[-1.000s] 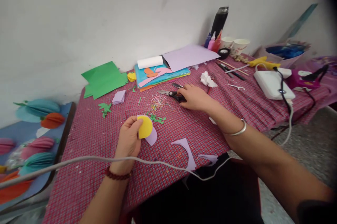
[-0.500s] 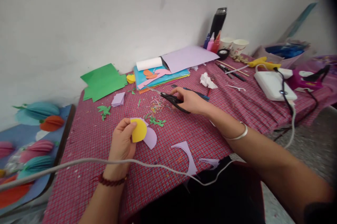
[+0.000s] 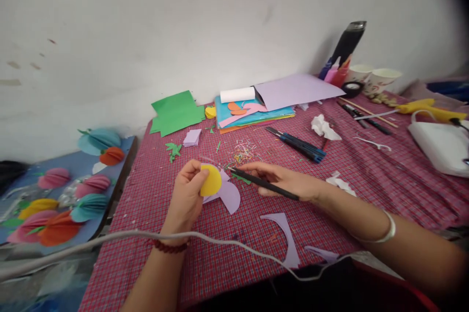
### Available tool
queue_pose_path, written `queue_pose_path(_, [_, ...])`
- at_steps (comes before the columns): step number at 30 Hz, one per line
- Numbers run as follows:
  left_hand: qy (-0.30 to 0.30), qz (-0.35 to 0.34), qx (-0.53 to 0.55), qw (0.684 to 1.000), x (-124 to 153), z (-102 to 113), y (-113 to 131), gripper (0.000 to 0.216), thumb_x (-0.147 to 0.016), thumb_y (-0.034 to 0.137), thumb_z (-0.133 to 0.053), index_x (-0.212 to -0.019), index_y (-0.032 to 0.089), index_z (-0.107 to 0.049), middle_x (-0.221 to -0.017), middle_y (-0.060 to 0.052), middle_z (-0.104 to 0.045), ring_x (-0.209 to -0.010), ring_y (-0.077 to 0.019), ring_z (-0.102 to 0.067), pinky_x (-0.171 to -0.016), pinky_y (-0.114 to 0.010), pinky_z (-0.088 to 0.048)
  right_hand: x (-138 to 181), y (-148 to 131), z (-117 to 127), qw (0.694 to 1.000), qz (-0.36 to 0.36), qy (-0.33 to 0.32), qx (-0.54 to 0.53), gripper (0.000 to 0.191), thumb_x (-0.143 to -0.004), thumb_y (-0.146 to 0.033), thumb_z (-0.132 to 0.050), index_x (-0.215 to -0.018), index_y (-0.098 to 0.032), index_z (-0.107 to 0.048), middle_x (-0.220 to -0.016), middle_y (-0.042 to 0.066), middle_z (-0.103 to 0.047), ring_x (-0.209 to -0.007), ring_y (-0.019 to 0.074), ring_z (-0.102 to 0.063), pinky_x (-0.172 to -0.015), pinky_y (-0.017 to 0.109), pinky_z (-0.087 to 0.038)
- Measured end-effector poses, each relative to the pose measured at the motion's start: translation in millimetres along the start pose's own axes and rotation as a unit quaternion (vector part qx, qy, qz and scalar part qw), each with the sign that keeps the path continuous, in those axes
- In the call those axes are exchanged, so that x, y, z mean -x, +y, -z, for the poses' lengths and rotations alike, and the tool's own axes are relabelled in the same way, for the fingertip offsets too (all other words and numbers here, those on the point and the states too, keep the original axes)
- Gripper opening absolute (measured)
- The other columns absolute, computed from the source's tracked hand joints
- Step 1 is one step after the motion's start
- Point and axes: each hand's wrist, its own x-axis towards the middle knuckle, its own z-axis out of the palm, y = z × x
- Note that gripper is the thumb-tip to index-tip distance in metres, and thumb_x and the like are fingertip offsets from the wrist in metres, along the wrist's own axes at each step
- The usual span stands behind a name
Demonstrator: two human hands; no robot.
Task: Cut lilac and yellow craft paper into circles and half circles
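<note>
My left hand (image 3: 188, 187) pinches a yellow paper circle (image 3: 211, 181) between thumb and fingers. Lilac paper shapes (image 3: 230, 198) with rounded edges stick out behind and below the circle; whether all of them are held is unclear. My right hand (image 3: 282, 180) is closed around black-handled scissors (image 3: 266, 186), seen nearly edge-on. Their tips point left, close to the right edge of the circle, and I cannot tell if they touch paper. Green paper scraps (image 3: 242, 178) and fine paper shreds (image 3: 245, 152) lie just beyond the scissors.
A blue-black utility knife (image 3: 298, 145), crumpled tissue (image 3: 324, 128) and lilac offcuts (image 3: 287, 239) lie on the checked tablecloth (image 3: 146, 258). Behind are green sheets (image 3: 176, 113) and stacked coloured paper (image 3: 256, 115). A white cable (image 3: 205, 237) crosses in front. Paper pumpkins (image 3: 60, 228) are at left.
My right hand has brought the scissors down and toward the yellow circle, turning them edge-on. The view has swung left, showing more paper pumpkins. My left hand still holds the circle.
</note>
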Motion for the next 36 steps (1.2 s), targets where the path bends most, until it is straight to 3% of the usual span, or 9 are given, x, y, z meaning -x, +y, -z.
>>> queue_pose_path(2, [0.0, 0.008, 0.005, 1.0, -1.0, 1.8, -0.9, 0.019, -0.065, 0.017, -0.071, -0.069, 0.018, -0.053, -0.064, 0.003, -0.064, -0.052, -0.0095, -0.058, -0.049, -0.02, -0.046, -0.8, -2.0, -2.9, 1.0, -0.007, -0.009, -0.016, 0.059, -0.079, -0.034, -0.07, -0.133, -0.022, -0.049, -0.115, 0.006, -0.055, -0.097, 0.0151, -0.05, -0.08, 0.027, -0.041])
queue_pose_path(4, [0.0, 0.019, 0.008, 1.0, -1.4, 2.7, -1.8, 0.019, -0.065, 0.017, -0.071, -0.068, 0.018, -0.052, -0.065, 0.004, -0.063, -0.052, -0.0087, -0.056, -0.049, -0.019, -0.045, -1.2, -3.2, -5.3, 0.999, -0.023, 0.0, -0.022, 0.059, -0.078, -0.036, -0.071, -0.131, -0.022, -0.051, -0.107, 0.004, -0.057, -0.082, 0.0115, -0.05, -0.068, 0.023, -0.04])
queue_pose_path(9, [0.016, 0.034, 0.004, 0.999, -1.2, 0.2, -3.8, 0.021, -0.063, 0.018, -0.071, -0.068, 0.018, -0.051, -0.064, 0.004, -0.061, -0.05, -0.0088, -0.056, -0.048, -0.02, -0.044, -0.7, -0.8, -8.3, 0.998, -0.061, 0.023, -0.023, 0.058, -0.078, -0.041, -0.07, -0.131, -0.022, -0.053, -0.076, -0.003, -0.048, -0.054, 0.0052, -0.034, -0.047, 0.02, -0.025])
queue_pose_path(23, [0.049, 0.035, 0.023, 0.998, -1.2, -6.7, -8.6, 0.022, -0.06, 0.018, -0.073, -0.065, 0.017, -0.051, -0.059, 0.005, -0.061, -0.049, -0.0083, -0.055, -0.047, -0.019, -0.044, -2.0, 4.1, -14.1, 0.996, -0.073, 0.05, -0.031, 0.058, -0.078, -0.041, -0.071, -0.129, -0.021, -0.054, -0.075, -0.004, -0.048, -0.051, 0.0036, -0.034, -0.044, 0.019, -0.024])
queue_pose_path(32, [0.043, 0.03, 0.018, 0.998, -1.2, -6.7, -9.2, 0.022, -0.061, 0.019, -0.071, -0.065, 0.018, -0.05, -0.059, 0.005, -0.06, -0.049, -0.0084, -0.055, -0.048, -0.019, -0.044, 0.3, 11.4, -14.5, 0.992, -0.07, 0.045, -0.099, 0.056, -0.079, -0.038, -0.071, -0.13, -0.021, -0.053, -0.062, -0.008, -0.036, -0.043, 0.0021, -0.026, -0.038, 0.018, -0.019])
queue_pose_path(36, [0.037, 0.036, 0.01, 0.999, -1.6, -5.3, -8.2, 0.023, -0.061, 0.02, -0.072, -0.065, 0.018, -0.049, -0.059, 0.005, -0.06, -0.048, -0.0085, -0.055, -0.047, -0.019, -0.044, 0.8, 9.9, -13.3, 0.993, -0.075, 0.042, -0.082, 0.057, -0.079, -0.038, -0.07, -0.131, -0.022, -0.053, -0.061, -0.009, -0.034, -0.044, 0.0023, -0.025, -0.039, 0.018, -0.019])
